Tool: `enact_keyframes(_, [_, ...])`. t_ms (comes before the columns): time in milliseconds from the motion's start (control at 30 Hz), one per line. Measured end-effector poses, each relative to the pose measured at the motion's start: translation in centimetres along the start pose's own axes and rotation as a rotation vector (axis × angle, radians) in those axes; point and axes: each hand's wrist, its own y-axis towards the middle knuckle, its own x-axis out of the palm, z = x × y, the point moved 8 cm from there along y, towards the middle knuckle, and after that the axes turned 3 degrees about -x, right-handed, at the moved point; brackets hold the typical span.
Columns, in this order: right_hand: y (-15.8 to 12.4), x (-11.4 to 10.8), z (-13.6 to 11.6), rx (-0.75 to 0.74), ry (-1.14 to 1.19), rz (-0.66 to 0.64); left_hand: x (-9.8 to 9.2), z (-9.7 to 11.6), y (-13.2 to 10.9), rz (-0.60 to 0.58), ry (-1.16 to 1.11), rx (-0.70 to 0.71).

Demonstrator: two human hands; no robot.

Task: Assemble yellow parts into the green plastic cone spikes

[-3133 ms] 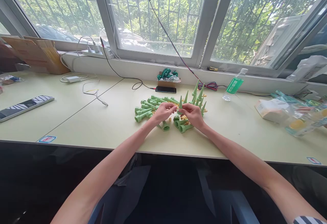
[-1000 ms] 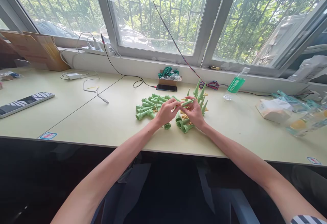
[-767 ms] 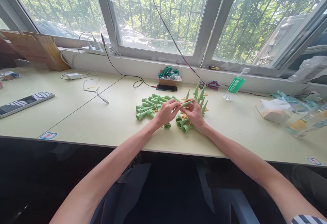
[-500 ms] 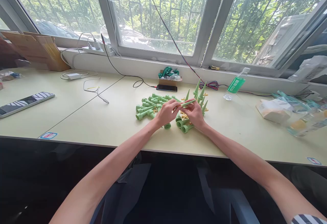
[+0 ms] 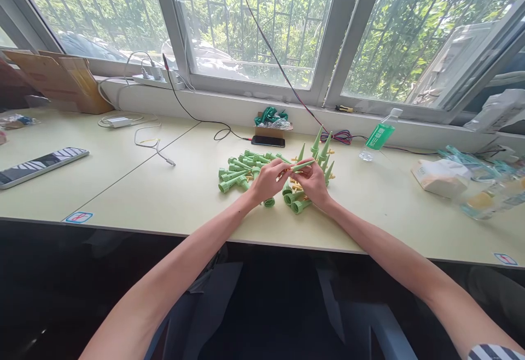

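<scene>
A green plastic cone spike (image 5: 302, 165) lies sideways between both hands, just above the desk. My right hand (image 5: 312, 183) is closed round its wide end. My left hand (image 5: 268, 179) pinches a small yellow piece (image 5: 284, 172) at the spike's mouth. Several more green spikes (image 5: 238, 169) lie in a heap to the left. Others stand upright (image 5: 320, 146) behind my right hand. Small yellow parts (image 5: 296, 187) are scattered among the spikes under my hands.
The pale green desk (image 5: 172, 196) runs under a window. A black phone (image 5: 268, 141) and a small box (image 5: 270, 128) sit behind the heap. A water bottle (image 5: 377, 135) lies at the right, plastic bags (image 5: 459, 179) further right, a keyboard (image 5: 41, 164) and cables (image 5: 151, 144) at the left.
Three seconds ago the spike stood upright between my fingertips; now it is tipped sideways. Over the last second both hands have barely moved.
</scene>
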Motion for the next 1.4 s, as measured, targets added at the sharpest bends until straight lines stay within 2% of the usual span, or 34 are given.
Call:
enact_keyframes(933, [-0.1, -0.2, 0.0, 0.013, -0.041, 0.022, -0.1, 0.4, 0.0, 0.012, 0.0, 0.009])
enact_keyframes(1233, [-0.2, 0.5, -0.6, 0.035, -0.061, -0.034, -0.5, 0.2, 0.2, 0.053, 0.023, -0.044])
enact_keyframes(1400, [0.0, 0.0, -0.9, 0.04, -0.08, 0.024, -0.1, 0.1, 0.2, 0.02, -0.002, -0.04])
